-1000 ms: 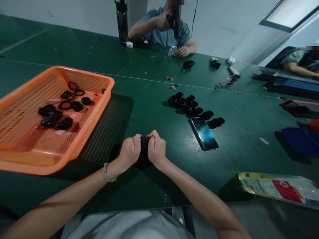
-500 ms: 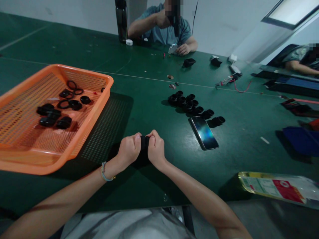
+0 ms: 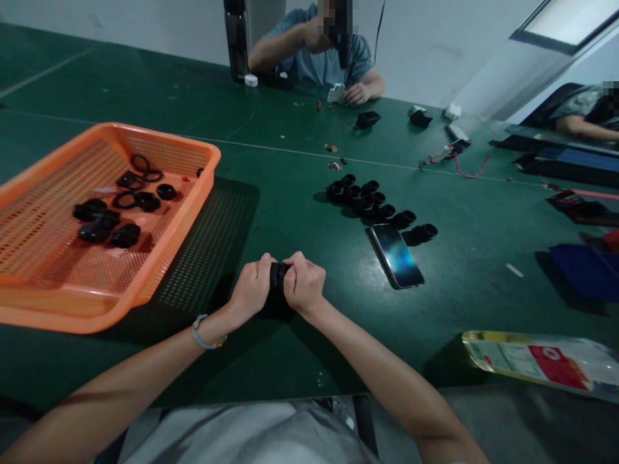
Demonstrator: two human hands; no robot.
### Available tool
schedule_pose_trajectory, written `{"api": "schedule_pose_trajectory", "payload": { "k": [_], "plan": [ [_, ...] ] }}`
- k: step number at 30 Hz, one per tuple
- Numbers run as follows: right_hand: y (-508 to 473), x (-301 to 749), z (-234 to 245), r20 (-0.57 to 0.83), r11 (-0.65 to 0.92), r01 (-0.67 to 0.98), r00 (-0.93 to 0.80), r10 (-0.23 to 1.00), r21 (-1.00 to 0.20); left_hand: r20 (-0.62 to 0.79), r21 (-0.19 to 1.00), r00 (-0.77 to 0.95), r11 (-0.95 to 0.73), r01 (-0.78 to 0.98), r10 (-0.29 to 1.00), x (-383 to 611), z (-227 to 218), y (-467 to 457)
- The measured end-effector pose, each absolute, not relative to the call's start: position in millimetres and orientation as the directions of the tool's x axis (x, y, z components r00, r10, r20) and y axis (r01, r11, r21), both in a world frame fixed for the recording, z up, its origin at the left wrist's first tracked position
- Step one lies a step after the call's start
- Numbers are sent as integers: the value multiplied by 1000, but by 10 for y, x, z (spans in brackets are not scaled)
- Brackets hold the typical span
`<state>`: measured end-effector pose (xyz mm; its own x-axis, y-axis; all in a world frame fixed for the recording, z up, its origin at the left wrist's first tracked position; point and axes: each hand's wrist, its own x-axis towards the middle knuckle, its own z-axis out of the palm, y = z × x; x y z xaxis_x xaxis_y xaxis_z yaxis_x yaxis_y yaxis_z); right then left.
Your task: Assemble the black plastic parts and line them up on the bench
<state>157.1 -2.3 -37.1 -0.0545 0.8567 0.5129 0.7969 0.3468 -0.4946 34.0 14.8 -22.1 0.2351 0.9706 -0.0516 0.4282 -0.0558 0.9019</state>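
Between my two fists, just above the green table [image 3: 309, 361], is a black ribbed plastic fitting [image 3: 277, 276]. My left hand [image 3: 252, 283] is wrapped round its left end, and my right hand [image 3: 304, 280] grips the right end. Only the middle of the fitting shows; both ends are covered by my fingers. To the left, an orange perforated basket [image 3: 138, 303] holds several black round fittings [image 3: 126, 236] and some thin black rings [image 3: 124, 200]. Ahead and to the right, several short black tubular parts [image 3: 366, 205] stand grouped on the table.
A phone [image 3: 397, 258] lies right of my hands. Near the front right edge is a clear packet with a red label [image 3: 556, 364]. A blue tray [image 3: 585, 270] sits far right. Across the table a person [image 3: 314, 58] works beside a dark bottle [image 3: 236, 42]; another person sits far right.
My right hand has turned slightly around the fitting and its wrist has shifted a little right. My left hand has moved slightly left. Both still grip the fitting.
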Motion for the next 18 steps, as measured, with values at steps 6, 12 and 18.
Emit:
{"api": "schedule_pose_trajectory", "payload": {
  "k": [6, 12, 18],
  "plan": [
    [-51, 1523, -358, 440, 274, 781, 2, 898, -562, 17, 802, 230, -150, 578, 973, 332, -180, 125],
    [-62, 1505, -366, 403, 225, 757, 55, 913, -613, 53, 775, 251, -198, 600, 967, 315, -202, 109],
    [-66, 1476, -336, 336, 160, 701, 120, 934, -695, 87, 749, 265, -239, 619, 960, 311, -214, 110]
  ]
}}
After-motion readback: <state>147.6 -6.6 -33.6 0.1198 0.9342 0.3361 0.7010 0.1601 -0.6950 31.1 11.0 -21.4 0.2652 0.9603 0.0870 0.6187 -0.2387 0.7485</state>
